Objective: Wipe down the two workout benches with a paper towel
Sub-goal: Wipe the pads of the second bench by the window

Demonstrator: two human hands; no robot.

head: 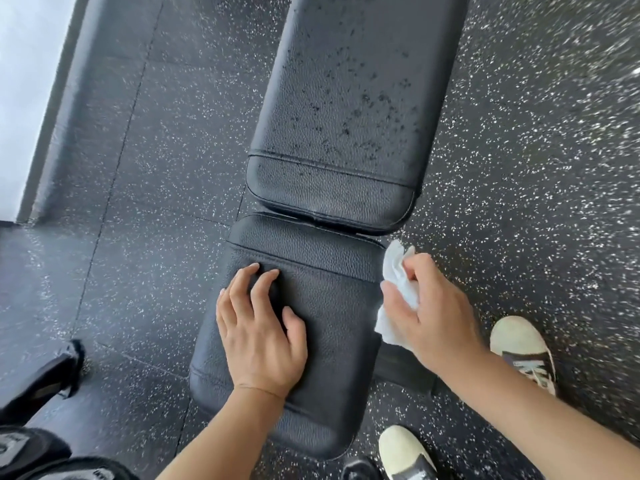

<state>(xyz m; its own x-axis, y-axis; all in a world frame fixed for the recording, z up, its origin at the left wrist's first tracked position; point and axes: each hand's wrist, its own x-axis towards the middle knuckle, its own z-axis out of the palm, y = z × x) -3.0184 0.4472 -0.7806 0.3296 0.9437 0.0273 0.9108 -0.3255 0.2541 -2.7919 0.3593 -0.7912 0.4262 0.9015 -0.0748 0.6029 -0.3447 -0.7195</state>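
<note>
Left hand (261, 336) flat on seat pad (322, 299), fingers spread and lightly bent, palm down, gripping nothing; at about 7 o'clock of the view's centre, apparently bracing. Right hand (429, 313) at 4 o'clock, just off the seat pad's right edge, fingers and thumb curled round a crumpled white towel (398, 282); towel bunched, a loose corner hanging below the palm. Whether it touches the pad's side: cannot tell.

Back pad (346, 109) at 12 o'clock, dotted with dark droplets, thickest toward its right half; seat pad free of visible drops. Only this one bench in view; second one not seen. Speckled floor (138, 168) all round, two pale shoes (523, 348) at 5 o'clock, dark gear (38, 379) at 8 o'clock.

Likely step: wiping the first bench, seat seemingly done or dry, sprayed back pad not yet wiped. Next move probably calls for carrying the towel up toward 12 o'clock, pressing it flat and sweeping across the drops, edge to edge.
</note>
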